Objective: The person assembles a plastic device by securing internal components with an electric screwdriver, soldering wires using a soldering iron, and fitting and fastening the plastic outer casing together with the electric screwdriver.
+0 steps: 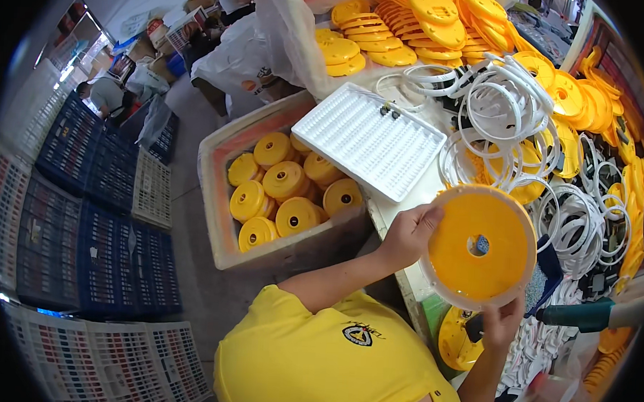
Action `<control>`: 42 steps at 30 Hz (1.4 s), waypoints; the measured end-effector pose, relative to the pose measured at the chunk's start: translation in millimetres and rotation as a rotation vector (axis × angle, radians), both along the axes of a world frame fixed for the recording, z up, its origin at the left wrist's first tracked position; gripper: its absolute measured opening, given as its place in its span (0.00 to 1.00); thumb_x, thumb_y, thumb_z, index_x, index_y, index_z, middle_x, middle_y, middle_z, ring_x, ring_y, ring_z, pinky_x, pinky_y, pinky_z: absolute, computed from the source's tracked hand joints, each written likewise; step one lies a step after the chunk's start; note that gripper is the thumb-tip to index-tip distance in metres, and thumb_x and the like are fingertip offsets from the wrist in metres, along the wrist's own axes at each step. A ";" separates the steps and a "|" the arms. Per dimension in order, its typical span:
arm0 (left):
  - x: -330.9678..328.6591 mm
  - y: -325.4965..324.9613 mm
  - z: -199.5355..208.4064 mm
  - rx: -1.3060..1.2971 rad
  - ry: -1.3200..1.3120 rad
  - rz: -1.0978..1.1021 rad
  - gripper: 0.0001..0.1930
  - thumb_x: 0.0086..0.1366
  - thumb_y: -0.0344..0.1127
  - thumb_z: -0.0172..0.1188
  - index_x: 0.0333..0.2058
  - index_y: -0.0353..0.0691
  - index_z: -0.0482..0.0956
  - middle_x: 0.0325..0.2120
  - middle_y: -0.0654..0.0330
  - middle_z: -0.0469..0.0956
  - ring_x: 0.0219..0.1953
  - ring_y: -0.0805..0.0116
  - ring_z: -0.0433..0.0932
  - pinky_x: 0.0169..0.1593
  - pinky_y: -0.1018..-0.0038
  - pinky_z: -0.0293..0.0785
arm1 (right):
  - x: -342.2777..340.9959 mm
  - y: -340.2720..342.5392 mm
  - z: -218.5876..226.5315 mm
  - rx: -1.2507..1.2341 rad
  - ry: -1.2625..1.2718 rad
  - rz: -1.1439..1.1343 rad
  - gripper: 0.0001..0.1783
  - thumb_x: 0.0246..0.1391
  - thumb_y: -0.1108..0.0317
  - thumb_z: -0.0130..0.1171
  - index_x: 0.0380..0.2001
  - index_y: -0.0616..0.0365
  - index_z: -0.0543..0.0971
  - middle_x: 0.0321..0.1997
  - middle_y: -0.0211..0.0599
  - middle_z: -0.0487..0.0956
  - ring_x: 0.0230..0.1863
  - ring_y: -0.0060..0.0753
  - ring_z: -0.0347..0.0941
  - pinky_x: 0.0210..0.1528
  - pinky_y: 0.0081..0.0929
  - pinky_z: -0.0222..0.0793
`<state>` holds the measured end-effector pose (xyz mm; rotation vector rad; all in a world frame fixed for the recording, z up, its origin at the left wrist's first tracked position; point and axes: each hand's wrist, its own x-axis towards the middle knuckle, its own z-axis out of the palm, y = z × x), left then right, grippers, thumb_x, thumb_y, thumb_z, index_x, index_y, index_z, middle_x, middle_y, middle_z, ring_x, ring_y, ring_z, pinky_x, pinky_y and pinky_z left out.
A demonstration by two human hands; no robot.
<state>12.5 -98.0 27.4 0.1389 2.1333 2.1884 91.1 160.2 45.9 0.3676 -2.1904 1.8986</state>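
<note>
A round yellow plastic disc (pixel 463 261) with a pale ring around its rim is held up over the table's near edge. It has a hole in the middle where a bit of blue shows. My left hand (pixel 410 233) grips the upper left rim, thumb on the face and the other fingers behind it. At the lower right, my right hand (pixel 503 322) has its fingers closed on the rim, partly hidden by it. Below the disc lies another yellow round part (pixel 459 342) with a dark piece beside it.
White rings (pixel 509 101) pile up beyond the disc, near stacked yellow discs (pixel 437 26). A white ridged tray (pixel 371 142) holds small dark pieces. Left of the table, a foam box (pixel 219 250) contains yellow round housings (pixel 283 179). A green-tipped tool (pixel 579 314) juts in at right. Crates (pixel 83 234) line the left.
</note>
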 end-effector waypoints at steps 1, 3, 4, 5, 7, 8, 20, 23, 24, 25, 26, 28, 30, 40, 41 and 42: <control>-1.8 3.1 -0.4 0.101 0.061 0.055 0.26 0.78 0.51 0.47 0.49 0.28 0.78 0.35 0.65 0.80 0.37 0.81 0.73 0.44 0.79 0.71 | 4.5 -3.4 -1.5 0.122 -0.044 0.006 0.27 0.60 0.63 0.65 0.57 0.65 0.70 0.50 0.33 0.77 0.49 0.22 0.75 0.53 0.21 0.68; -3.5 8.4 -1.5 0.204 0.119 0.105 0.27 0.78 0.52 0.47 0.49 0.27 0.78 0.32 0.63 0.81 0.35 0.81 0.73 0.42 0.79 0.72 | 5.3 -5.0 -15.1 0.066 -0.076 -0.015 0.28 0.58 0.66 0.66 0.57 0.65 0.69 0.50 0.33 0.78 0.49 0.22 0.74 0.53 0.22 0.68; -3.1 11.2 -2.3 0.243 0.101 0.116 0.27 0.78 0.52 0.47 0.50 0.28 0.77 0.34 0.63 0.81 0.37 0.81 0.73 0.44 0.80 0.72 | 5.8 -5.1 -19.2 0.006 -0.107 -0.032 0.29 0.56 0.70 0.68 0.57 0.65 0.69 0.49 0.34 0.78 0.50 0.22 0.74 0.54 0.22 0.67; -2.2 13.5 -3.0 0.282 0.084 0.128 0.27 0.78 0.52 0.47 0.51 0.28 0.77 0.36 0.63 0.81 0.38 0.81 0.74 0.45 0.81 0.72 | 7.3 -5.0 -16.5 -0.009 -0.126 -0.025 0.28 0.57 0.72 0.66 0.58 0.65 0.68 0.49 0.34 0.78 0.49 0.22 0.74 0.54 0.22 0.68; 1.1 18.1 2.3 0.324 0.054 0.133 0.28 0.78 0.53 0.47 0.50 0.28 0.77 0.37 0.63 0.81 0.39 0.81 0.74 0.45 0.81 0.71 | 7.1 -5.7 -15.2 -0.079 -0.126 0.005 0.27 0.57 0.74 0.65 0.58 0.65 0.68 0.50 0.34 0.77 0.50 0.23 0.74 0.54 0.23 0.68; 3.0 20.0 3.6 0.365 0.027 0.141 0.28 0.78 0.54 0.46 0.50 0.29 0.77 0.37 0.63 0.81 0.40 0.81 0.74 0.46 0.81 0.71 | 7.2 -6.4 -15.2 -0.150 -0.124 0.039 0.26 0.58 0.76 0.63 0.58 0.65 0.68 0.51 0.35 0.77 0.50 0.23 0.74 0.54 0.23 0.69; 10.0 47.9 -2.8 0.519 -0.058 0.163 0.30 0.76 0.60 0.46 0.46 0.33 0.77 0.34 0.65 0.79 0.38 0.82 0.74 0.43 0.83 0.71 | 23.0 -33.2 -61.4 -0.124 -0.054 -0.099 0.22 0.60 0.76 0.63 0.55 0.67 0.70 0.48 0.39 0.78 0.44 0.29 0.79 0.49 0.29 0.77; 16.6 55.6 -8.8 0.482 -0.015 0.173 0.30 0.76 0.60 0.46 0.46 0.33 0.77 0.35 0.66 0.79 0.38 0.83 0.74 0.42 0.83 0.71 | 21.6 -46.0 -48.8 -0.073 -0.187 -0.162 0.11 0.57 0.77 0.63 0.44 0.67 0.79 0.43 0.39 0.81 0.44 0.32 0.78 0.51 0.29 0.74; 16.3 55.7 -7.4 0.485 -0.014 0.174 0.30 0.76 0.60 0.46 0.46 0.33 0.77 0.35 0.66 0.79 0.38 0.83 0.74 0.42 0.83 0.71 | 22.0 -47.5 -46.5 -0.070 -0.185 -0.161 0.11 0.57 0.77 0.63 0.44 0.67 0.79 0.43 0.39 0.81 0.44 0.32 0.78 0.51 0.29 0.74; 16.0 55.1 -4.4 0.513 -0.062 0.135 0.29 0.76 0.60 0.46 0.45 0.33 0.77 0.35 0.66 0.79 0.38 0.83 0.74 0.42 0.83 0.71 | 22.2 -48.6 -44.6 -0.068 -0.148 -0.133 0.14 0.59 0.77 0.62 0.48 0.67 0.75 0.45 0.39 0.80 0.42 0.30 0.79 0.48 0.30 0.77; 15.1 54.7 -2.5 0.541 -0.109 0.097 0.29 0.76 0.59 0.45 0.45 0.34 0.77 0.36 0.66 0.79 0.37 0.83 0.73 0.41 0.83 0.71 | 22.1 -49.7 -43.2 -0.067 -0.111 -0.103 0.16 0.62 0.78 0.60 0.52 0.67 0.71 0.46 0.39 0.79 0.41 0.28 0.79 0.46 0.31 0.80; 13.0 55.8 -2.4 0.550 -0.102 0.080 0.28 0.77 0.59 0.45 0.46 0.34 0.77 0.35 0.67 0.79 0.36 0.84 0.73 0.40 0.83 0.71 | 23.9 -51.6 -41.2 -0.100 -0.113 -0.104 0.17 0.61 0.78 0.60 0.52 0.66 0.72 0.46 0.38 0.79 0.41 0.28 0.79 0.46 0.28 0.78; 10.0 48.6 -2.8 0.559 -0.095 0.062 0.28 0.77 0.58 0.45 0.46 0.35 0.77 0.35 0.67 0.78 0.36 0.84 0.73 0.39 0.82 0.70 | 24.7 -45.2 -39.0 -0.134 -0.114 -0.104 0.17 0.61 0.79 0.61 0.52 0.65 0.72 0.46 0.38 0.79 0.41 0.28 0.79 0.45 0.25 0.77; 4.6 2.8 14.8 -0.101 0.159 -0.263 0.13 0.76 0.38 0.50 0.43 0.32 0.77 0.26 0.66 0.75 0.30 0.79 0.69 0.36 0.75 0.69 | 1.8 19.8 1.7 -0.097 -0.075 -0.147 0.22 0.69 0.59 0.53 0.53 0.70 0.76 0.48 0.37 0.79 0.47 0.22 0.74 0.48 0.19 0.68; 5.9 2.4 21.3 -0.145 0.161 -0.272 0.13 0.76 0.37 0.51 0.42 0.31 0.78 0.25 0.64 0.76 0.31 0.79 0.70 0.38 0.75 0.70 | 3.5 25.6 0.6 0.013 -0.124 -0.136 0.21 0.71 0.59 0.52 0.54 0.68 0.76 0.47 0.36 0.79 0.47 0.20 0.73 0.48 0.18 0.67; 5.7 1.5 21.8 -0.139 0.164 -0.274 0.13 0.76 0.37 0.51 0.42 0.31 0.78 0.25 0.64 0.76 0.31 0.79 0.70 0.38 0.75 0.70 | 6.2 31.1 -0.3 0.127 -0.176 -0.130 0.21 0.72 0.58 0.51 0.54 0.66 0.76 0.46 0.34 0.79 0.47 0.18 0.73 0.48 0.17 0.66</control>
